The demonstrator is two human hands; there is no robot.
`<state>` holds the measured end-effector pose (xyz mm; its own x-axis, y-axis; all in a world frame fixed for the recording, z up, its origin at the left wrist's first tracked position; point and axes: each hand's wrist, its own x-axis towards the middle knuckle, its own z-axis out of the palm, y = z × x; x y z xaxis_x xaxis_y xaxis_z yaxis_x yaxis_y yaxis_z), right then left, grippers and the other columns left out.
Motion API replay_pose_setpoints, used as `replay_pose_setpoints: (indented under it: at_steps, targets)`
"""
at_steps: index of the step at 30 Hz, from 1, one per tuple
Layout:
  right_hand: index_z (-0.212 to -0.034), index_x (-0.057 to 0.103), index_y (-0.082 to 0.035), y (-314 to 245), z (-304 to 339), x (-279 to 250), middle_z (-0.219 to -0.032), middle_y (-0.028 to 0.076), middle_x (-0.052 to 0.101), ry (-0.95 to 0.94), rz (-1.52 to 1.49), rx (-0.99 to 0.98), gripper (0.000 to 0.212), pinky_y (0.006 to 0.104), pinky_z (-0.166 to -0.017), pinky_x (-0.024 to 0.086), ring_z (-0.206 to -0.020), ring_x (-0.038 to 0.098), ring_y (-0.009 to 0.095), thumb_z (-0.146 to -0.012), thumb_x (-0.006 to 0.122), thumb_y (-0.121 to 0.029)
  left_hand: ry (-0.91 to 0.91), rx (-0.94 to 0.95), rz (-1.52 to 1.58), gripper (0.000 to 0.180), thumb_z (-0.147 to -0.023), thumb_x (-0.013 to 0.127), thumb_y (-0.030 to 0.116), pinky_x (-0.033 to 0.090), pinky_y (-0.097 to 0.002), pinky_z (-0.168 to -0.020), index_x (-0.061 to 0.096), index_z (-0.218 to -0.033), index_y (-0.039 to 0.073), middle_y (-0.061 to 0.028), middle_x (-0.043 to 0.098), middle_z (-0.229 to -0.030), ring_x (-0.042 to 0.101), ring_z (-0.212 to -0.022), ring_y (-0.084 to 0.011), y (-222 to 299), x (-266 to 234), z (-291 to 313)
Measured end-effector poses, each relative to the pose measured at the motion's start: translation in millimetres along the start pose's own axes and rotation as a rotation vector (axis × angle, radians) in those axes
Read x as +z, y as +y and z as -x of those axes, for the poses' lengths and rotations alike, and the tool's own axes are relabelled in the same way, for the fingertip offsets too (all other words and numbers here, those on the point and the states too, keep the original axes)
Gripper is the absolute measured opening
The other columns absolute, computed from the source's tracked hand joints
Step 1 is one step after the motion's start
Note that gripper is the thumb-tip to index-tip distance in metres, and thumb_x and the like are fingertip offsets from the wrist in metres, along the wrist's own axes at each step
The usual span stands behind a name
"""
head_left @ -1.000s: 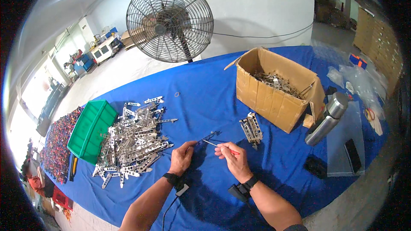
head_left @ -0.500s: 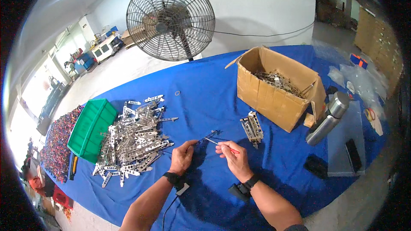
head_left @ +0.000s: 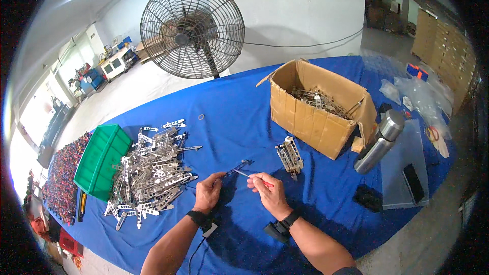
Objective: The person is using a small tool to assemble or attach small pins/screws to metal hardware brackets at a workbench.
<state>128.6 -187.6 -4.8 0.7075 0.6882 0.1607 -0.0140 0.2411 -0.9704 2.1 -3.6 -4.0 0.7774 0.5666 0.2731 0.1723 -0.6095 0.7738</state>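
Over the middle of the blue cloth, my left hand (head_left: 208,193) is closed on one end of a slim metal strip with holes (head_left: 237,167). The strip's far end points forward and to the right. In my right hand (head_left: 271,196) is a thin-shafted tool with a red handle (head_left: 268,185), probably a screwdriver. Its tip meets or nearly meets the strip; which one I cannot tell. A big loose heap of similar metal strips (head_left: 153,173) lies left of my left hand. Beyond my right hand sits a small, neat stack of strips (head_left: 290,157).
A green plastic bin (head_left: 102,160) leans by a mound of small dark, multicoloured pieces (head_left: 63,181). An open cardboard box (head_left: 311,125) holds more metal parts. To its right are a steel flask (head_left: 379,142), a black phone-like slab (head_left: 413,183) and plastic bags (head_left: 425,102). A large fan (head_left: 192,30) stands behind.
The whole view has shifted slightly, so things sit a little further left. The strip shows more plainly in front of my left hand, and the tool's tip is closer to it.
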Motion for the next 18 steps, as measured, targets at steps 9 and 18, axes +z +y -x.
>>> replay_pose_setpoints:
  at_steps: [9,18]
  targets:
    - [-0.108,0.064,0.002,-4,5,-5,-0.097,0.011,0.072,0.023,0.012,-0.008,0.028,0.0284,-0.073,0.055,-0.088,0.069,0.017,-0.101,0.053,-0.024,-0.021,-0.037,0.033,0.026,-0.094,0.055,0.011,0.042,-0.0314,-0.055,0.068,-0.116,0.010,-0.0092,0.050,-0.060,0.046,-0.055,-0.0130,-9,10,-2]
    - [-0.109,0.064,0.004,-6,3,3,-0.099,0.014,0.071,0.002,0.022,-0.012,0.029,0.0290,-0.072,0.055,-0.089,0.069,0.019,-0.102,0.052,-0.022,-0.014,-0.013,-0.029,0.028,-0.091,0.055,0.010,0.043,-0.0348,-0.054,0.067,-0.116,0.011,-0.0108,0.050,-0.056,0.049,-0.051,-0.0178,-8,1,0]
